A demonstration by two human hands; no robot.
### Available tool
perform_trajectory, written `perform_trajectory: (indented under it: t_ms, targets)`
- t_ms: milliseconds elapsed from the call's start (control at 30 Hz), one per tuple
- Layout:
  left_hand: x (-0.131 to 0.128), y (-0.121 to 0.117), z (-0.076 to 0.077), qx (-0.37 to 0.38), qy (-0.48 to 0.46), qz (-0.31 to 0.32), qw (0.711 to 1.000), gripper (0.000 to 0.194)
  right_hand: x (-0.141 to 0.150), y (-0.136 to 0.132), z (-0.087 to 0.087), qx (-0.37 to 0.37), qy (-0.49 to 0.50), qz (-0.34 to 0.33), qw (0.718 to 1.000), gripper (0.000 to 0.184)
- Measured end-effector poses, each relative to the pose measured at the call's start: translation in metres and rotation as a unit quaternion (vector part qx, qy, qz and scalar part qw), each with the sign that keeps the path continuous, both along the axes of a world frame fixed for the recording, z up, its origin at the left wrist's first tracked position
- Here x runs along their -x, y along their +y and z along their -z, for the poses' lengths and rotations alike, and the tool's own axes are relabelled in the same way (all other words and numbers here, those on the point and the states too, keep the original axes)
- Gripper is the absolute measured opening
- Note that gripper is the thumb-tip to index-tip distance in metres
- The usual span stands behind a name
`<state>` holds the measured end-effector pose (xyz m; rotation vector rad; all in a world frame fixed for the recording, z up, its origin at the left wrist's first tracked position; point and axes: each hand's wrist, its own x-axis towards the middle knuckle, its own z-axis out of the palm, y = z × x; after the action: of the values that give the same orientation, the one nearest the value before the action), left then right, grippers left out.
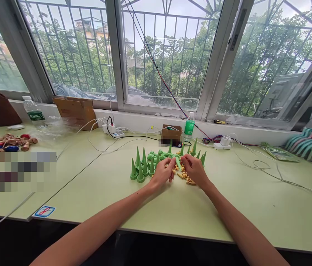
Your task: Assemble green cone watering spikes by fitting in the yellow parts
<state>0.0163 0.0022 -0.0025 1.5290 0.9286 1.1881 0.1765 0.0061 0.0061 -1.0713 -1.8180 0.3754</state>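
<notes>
My left hand (163, 173) is closed on a green plastic spike (178, 163), which it holds tilted over the table with the narrow end pointing down. Close beside it, my right hand (195, 170) has its fingers pinched together near the spike; what they grip, if anything, is too small to make out. Below both hands lies a loose pile of small yellow-orange pieces (190, 180). Several green cones with ribbed round bases (140, 174) stand upright left of my left hand, and others stand behind my right hand. Green ribbed parts (153, 155) lie behind the hands.
A small cardboard box (171, 135) and a green-labelled bottle (189, 126) stand at the back. White cables (280, 177) cross the right side. Wooden toys (9, 142) lie far left, and teal hangers (308, 144) far right. A table seam (75, 171) runs diagonally at left.
</notes>
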Motion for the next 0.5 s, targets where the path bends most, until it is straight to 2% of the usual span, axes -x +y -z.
perform_trajectory:
  t_ms: [500]
  targets:
    - [0.0036, -0.0034, -0.006, -0.021, 0.017, 0.021, 0.999, 0.042, -0.0037, 0.0047, 0.0046, -0.011, -0.012, 0.01, 1.0, 0.043]
